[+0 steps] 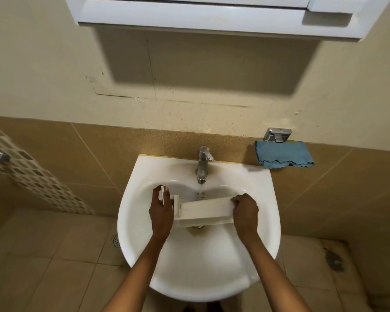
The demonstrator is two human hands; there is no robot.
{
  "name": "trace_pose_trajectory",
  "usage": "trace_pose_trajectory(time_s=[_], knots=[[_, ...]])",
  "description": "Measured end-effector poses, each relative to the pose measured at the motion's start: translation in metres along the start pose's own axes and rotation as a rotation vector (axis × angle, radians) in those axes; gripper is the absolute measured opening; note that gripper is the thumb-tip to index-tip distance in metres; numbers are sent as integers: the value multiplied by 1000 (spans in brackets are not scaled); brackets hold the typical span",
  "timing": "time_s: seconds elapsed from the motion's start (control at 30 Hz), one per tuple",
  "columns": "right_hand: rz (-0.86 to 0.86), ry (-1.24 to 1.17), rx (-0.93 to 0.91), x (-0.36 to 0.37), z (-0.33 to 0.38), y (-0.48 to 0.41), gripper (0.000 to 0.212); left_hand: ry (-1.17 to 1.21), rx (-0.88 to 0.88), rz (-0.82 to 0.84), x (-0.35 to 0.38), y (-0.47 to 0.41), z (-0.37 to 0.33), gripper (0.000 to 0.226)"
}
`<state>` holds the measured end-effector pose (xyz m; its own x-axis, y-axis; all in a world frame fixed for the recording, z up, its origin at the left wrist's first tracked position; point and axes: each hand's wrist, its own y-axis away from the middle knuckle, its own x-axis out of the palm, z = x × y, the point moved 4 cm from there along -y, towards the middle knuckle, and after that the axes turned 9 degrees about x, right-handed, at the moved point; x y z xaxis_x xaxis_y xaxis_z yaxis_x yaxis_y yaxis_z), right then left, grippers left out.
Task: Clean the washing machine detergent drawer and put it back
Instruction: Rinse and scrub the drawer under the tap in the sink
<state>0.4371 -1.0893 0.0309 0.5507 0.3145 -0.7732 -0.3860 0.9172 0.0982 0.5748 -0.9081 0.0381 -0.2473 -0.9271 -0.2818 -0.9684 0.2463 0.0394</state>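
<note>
Head view: drawer [204, 210] held over the sink [212, 287], just below the tap [203, 164]. Left of the tap, its front end is gripped by the left hand [161, 209]; right of the tap, its other end is clasped by the right hand [245, 210]. Judged best tipped under the water [200, 190] so the compartments are flushed

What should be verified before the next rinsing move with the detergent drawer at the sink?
1. Left hand grips the detergent drawer at its front panel end: ok.
2. Right hand grips the opposite end: ok.
3. Tap running: ok, a water stream falls from the spout.
4. Stream landing on the drawer: cannot tell; it seems to fall just behind the far edge.
5. Drawer held over the sink bowl: ok.
6. Blue cloth at hand: ok, by the wall to the right of the tap.
</note>
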Motion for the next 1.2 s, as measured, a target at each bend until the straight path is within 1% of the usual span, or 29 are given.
trace_pose_trajectory(time_s=[0.07,0.13,0.2,0.23,0.3,0.33,0.4,0.47,0.53,0.57,0.6,0.63,0.67,0.77,0.83,0.87,0.9,1.0,1.07,1.1,1.13,1.17,1.2], knots=[[-27,28,1,-8,4,-8,28,2,-2,-1,-1,1,-1,44],[-49,-7,-86,2,19,2,28,-3,2,-1,-1,2,-2,43],[23,63,-255,26,38,27,23,-16,16,3,0,1,-2,42],[105,106,-333,41,48,40,25,-21,21,2,0,1,-1,42],[228,108,-436,57,62,58,25,-20,26,-3,1,0,2,43],[222,102,-491,60,65,60,24,-20,20,-6,1,-1,3,43],[138,138,-598,55,56,52,21,-21,-1,-5,1,-1,3,43],[74,198,-569,46,37,33,29,-20,-5,-2,1,0,0,41],[69,324,-469,44,28,22,38,-15,0,-6,1,0,-1,42],[69,381,-403,48,29,22,39,-16,1,-7,1,-1,-1,42],[35,421,-377,53,35,24,40,-18,1,-6,1,-2,0,43],[36,439,-384,59,44,29,39,-18,2,-6,1,-3,2,42],[50,435,-422,66,52,34,38,-17,2,-6,2,-3,3,42],[119,378,-639,71,66,44,34,-23,1,-2,2,-3,5,42],[124,392,-715,63,59,34,33,-31,3,-4,1,-2,5,41],[94,408,-706,58,49,26,35,-36,5,-7,0,-2,4,40],[77,421,-659,50,38,17,37,-42,12,-9,-1,0,3,39],[106,472,-356,30,9,-4,46,-69,46,-10,-3,7,0,36],[145,485,-203,27,2,-12,41,-83,84,-14,-5,9,-1,33],[187,419,-151,28,4,-13,35,-94,107,-16,-7,10,-1,31],[208,302,-125,30,9,-14,28,-111,133,-12,-10,11,-1,29],[209,152,-115,31,16,-14,24,-136,164,-2,-14,12,0,28],[225,0,-71,32,23,-16,25,-162,199,15,-17,13,1,26]])
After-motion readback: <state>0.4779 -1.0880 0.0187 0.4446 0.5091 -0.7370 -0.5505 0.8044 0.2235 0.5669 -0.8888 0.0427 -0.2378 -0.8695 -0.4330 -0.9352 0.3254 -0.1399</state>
